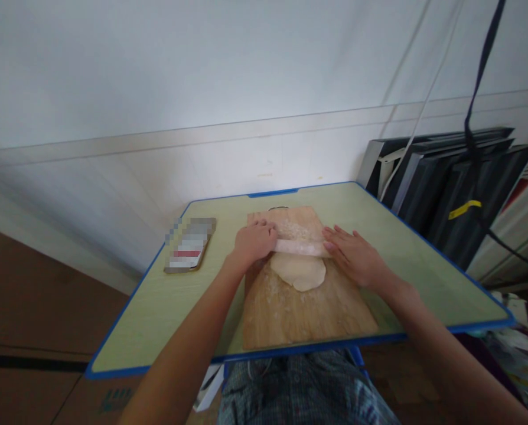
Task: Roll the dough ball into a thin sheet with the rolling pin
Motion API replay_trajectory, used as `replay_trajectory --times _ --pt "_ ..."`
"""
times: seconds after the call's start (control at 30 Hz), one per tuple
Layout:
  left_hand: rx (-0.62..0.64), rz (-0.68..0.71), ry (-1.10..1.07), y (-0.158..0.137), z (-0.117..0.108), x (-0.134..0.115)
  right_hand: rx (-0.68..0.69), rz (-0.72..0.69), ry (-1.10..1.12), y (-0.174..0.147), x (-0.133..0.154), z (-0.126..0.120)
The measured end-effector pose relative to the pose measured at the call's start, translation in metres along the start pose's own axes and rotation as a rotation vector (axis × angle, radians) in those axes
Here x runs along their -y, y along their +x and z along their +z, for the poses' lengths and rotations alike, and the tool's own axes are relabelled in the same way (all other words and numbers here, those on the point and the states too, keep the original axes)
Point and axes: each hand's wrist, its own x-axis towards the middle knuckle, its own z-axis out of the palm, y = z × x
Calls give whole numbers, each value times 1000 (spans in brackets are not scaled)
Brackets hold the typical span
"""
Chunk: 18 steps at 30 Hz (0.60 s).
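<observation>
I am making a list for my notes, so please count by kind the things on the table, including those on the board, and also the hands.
Phone: 1
Wooden board: 1
Rolling pin: 1
Piece of dough: 1
Hands: 2 (left hand, right hand)
Total: 6, leaving out loose flour and an unclear dark curve at the board's far edge.
</observation>
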Motion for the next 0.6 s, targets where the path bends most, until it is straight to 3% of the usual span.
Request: replay_trajectory --times 0.1,0.37,0.6 --pt "-50 -18 26 0 -1 -3 17 7 7 3 -4 2" --pt "-155 -36 48 -45 -4 -14 -94 -11 117 -30 12 -6" --pt "-111 -62 79 -24 -8 -14 25 22 27 7 -2 3"
